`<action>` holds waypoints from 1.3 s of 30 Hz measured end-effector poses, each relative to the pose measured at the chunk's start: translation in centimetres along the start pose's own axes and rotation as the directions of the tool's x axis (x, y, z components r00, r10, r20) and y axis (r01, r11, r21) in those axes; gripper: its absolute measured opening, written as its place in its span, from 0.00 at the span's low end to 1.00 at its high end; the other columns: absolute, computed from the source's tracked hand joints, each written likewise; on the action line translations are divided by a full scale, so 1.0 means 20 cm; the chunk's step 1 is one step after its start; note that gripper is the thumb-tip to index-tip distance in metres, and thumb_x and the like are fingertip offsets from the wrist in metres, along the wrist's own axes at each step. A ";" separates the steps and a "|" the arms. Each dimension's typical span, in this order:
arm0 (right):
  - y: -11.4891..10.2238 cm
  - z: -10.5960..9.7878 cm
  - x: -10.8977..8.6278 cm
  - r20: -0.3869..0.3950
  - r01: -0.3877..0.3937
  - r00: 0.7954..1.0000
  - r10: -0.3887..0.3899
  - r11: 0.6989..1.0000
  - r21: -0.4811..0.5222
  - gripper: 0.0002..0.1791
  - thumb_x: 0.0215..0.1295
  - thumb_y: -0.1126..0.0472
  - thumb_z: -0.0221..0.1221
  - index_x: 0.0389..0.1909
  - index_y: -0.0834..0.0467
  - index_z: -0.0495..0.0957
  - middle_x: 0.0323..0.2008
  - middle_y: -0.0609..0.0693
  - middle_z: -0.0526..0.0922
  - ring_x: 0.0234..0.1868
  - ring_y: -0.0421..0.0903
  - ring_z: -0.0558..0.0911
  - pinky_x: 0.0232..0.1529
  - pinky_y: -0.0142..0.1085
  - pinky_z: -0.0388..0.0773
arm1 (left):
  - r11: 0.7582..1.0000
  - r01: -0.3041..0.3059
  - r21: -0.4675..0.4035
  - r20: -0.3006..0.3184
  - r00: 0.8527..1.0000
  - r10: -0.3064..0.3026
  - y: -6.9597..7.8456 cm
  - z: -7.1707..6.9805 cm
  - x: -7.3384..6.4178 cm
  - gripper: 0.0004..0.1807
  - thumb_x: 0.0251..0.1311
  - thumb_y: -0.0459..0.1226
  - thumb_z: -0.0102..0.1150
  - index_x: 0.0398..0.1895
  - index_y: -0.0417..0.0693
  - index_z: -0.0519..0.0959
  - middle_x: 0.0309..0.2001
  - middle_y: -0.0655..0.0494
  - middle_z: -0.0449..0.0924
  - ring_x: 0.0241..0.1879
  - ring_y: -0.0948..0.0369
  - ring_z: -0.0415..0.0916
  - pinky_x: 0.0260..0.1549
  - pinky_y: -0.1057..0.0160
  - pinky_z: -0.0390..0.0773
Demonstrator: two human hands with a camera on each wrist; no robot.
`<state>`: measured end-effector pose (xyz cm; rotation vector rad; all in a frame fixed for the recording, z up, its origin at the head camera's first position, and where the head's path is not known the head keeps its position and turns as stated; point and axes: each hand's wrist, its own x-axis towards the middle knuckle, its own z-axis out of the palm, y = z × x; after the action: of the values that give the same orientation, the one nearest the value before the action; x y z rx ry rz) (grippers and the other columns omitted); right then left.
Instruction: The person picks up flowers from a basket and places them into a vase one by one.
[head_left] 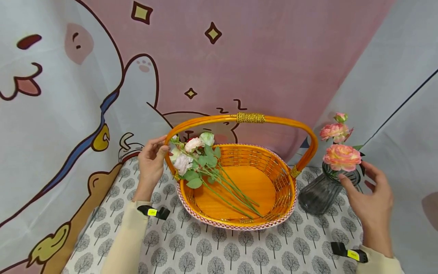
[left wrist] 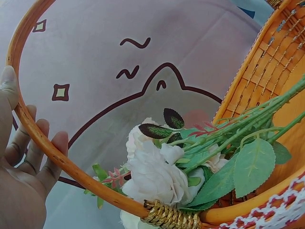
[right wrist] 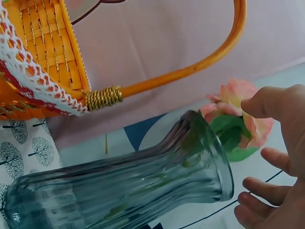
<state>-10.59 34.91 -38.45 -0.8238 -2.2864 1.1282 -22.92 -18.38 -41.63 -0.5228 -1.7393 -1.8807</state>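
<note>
Two pink flowers [head_left: 341,155], running lengthwise down into glass vase [head_left: 316,194], right of basket [head_left: 244,155], just beside spread, seemingly empty right grip [head_left: 374,194], well apart from left grip [head_left: 152,156], curled lightly round handle [head_left: 251,118].

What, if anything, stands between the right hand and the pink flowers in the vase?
Nothing visible does. The right hand is beside the pink flowers; the glass vase is below the blooms, and the basket is on the vase's other side.

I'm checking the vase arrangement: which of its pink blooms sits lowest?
The large open bloom nearest the right hand, at the vase mouth; the other bloom and bud sit higher.
</note>
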 end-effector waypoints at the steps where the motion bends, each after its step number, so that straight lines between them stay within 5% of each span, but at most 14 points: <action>1: 0.00 0.00 -0.01 -0.013 0.022 1.000 -0.022 1.000 0.006 0.40 0.63 0.46 0.69 0.74 0.28 0.63 0.77 0.41 0.64 0.76 0.50 0.66 0.78 0.43 0.65 | 1.000 0.001 0.002 0.000 1.000 -0.001 0.00 0.00 0.00 0.18 0.72 0.32 0.56 0.60 0.29 0.77 0.40 0.61 0.83 0.34 0.66 0.81 0.36 0.71 0.86; 5: -0.02 0.01 -0.06 -0.089 0.170 0.982 -0.167 0.985 0.028 0.41 0.61 0.51 0.71 0.74 0.33 0.66 0.76 0.41 0.66 0.76 0.45 0.66 0.77 0.32 0.64 | 1.000 0.013 0.003 -0.001 1.000 -0.013 0.00 0.00 0.01 0.18 0.72 0.32 0.56 0.61 0.30 0.77 0.41 0.61 0.83 0.35 0.64 0.81 0.37 0.70 0.86; 9: -0.04 0.02 -0.09 -0.140 0.381 0.917 -0.374 0.924 0.024 0.42 0.56 0.59 0.75 0.73 0.41 0.71 0.74 0.43 0.70 0.74 0.41 0.67 0.69 0.18 0.62 | 1.000 0.014 -0.009 -0.001 1.000 -0.014 0.00 0.00 0.00 0.19 0.72 0.32 0.56 0.61 0.29 0.77 0.40 0.60 0.83 0.35 0.61 0.81 0.36 0.70 0.86; 13: -0.06 0.02 -0.12 -0.143 0.503 0.858 -0.493 0.864 0.039 0.46 0.49 0.64 0.77 0.72 0.46 0.72 0.75 0.44 0.70 0.75 0.41 0.67 0.65 0.17 0.61 | 1.000 0.019 -0.021 -0.003 1.000 -0.019 0.00 0.00 0.00 0.18 0.72 0.32 0.56 0.60 0.30 0.77 0.40 0.59 0.83 0.35 0.60 0.80 0.36 0.70 0.87; 20: -0.11 0.03 -0.17 -0.111 0.538 0.841 -0.530 0.842 0.052 0.49 0.46 0.66 0.78 0.72 0.44 0.72 0.76 0.42 0.67 0.76 0.45 0.65 0.72 0.23 0.59 | 0.999 0.035 -0.019 -0.003 0.999 -0.035 0.01 0.00 0.00 0.18 0.72 0.32 0.56 0.61 0.32 0.78 0.40 0.57 0.82 0.34 0.58 0.81 0.37 0.70 0.87; 27: -0.14 0.06 -0.22 -0.080 0.604 0.797 -0.599 0.792 0.085 0.52 0.42 0.68 0.79 0.73 0.45 0.71 0.67 0.44 0.75 0.71 0.37 0.68 0.71 0.24 0.61 | 0.999 0.032 -0.007 -0.009 0.999 -0.032 0.01 0.00 0.00 0.18 0.72 0.32 0.56 0.60 0.32 0.78 0.39 0.55 0.82 0.34 0.57 0.81 0.37 0.67 0.88; 33: -0.15 0.11 -0.24 -0.033 0.668 0.739 -0.672 0.727 0.158 0.53 0.40 0.72 0.78 0.73 0.52 0.71 0.67 0.57 0.77 0.67 0.28 0.69 0.64 0.19 0.64 | 0.999 0.030 -0.014 -0.008 1.000 -0.030 0.00 0.00 0.00 0.18 0.71 0.31 0.56 0.60 0.32 0.78 0.39 0.52 0.82 0.34 0.58 0.81 0.36 0.69 0.87; 39: -0.15 0.18 -0.27 0.096 0.605 0.777 -0.622 0.780 0.161 0.51 0.49 0.69 0.77 0.75 0.47 0.67 0.71 0.54 0.74 0.67 0.23 0.68 0.63 0.14 0.64 | 1.000 0.015 -0.021 0.002 1.000 -0.015 0.00 0.00 0.00 0.18 0.72 0.31 0.56 0.60 0.31 0.77 0.39 0.57 0.82 0.34 0.57 0.81 0.36 0.70 0.87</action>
<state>-9.85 27.71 -38.71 0.0872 -2.3029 1.0121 -22.89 -18.44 -41.63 -0.5213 -1.7310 -1.9110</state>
